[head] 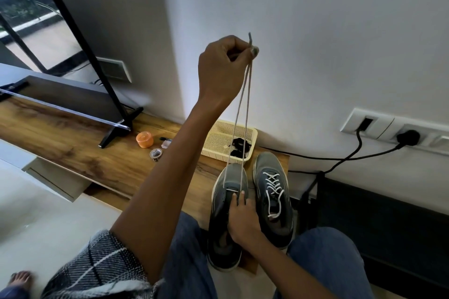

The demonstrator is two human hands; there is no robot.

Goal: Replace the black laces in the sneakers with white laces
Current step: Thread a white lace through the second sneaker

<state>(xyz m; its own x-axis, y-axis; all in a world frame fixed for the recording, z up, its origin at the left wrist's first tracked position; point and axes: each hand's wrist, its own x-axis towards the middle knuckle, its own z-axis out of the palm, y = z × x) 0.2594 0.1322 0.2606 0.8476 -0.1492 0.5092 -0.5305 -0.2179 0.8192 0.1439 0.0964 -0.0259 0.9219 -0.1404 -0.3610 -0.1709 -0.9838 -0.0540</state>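
Observation:
Two grey sneakers stand on the wooden bench end. The right sneaker [273, 198] is fully laced in white. The left sneaker [222, 223] has a white lace [243, 114] through its lowest eyelets only. My left hand [222, 65] is raised high and pinches both ends of that lace, pulling the two strands up taut. My right hand [243, 219] rests on the left sneaker's tongue area, with fingers pressing near the lowest eyelets. Black laces [239, 147] lie coiled in a cream plastic basket [252, 133] behind the shoes.
On the wooden bench [73, 143] stand a TV foot [114, 128], an orange lidded jar [144, 139], a tape roll [156, 153] and a small clear box [165, 144]. Black cables [340, 159] run from wall sockets [408, 138] at the right. My knees in jeans frame the bench end.

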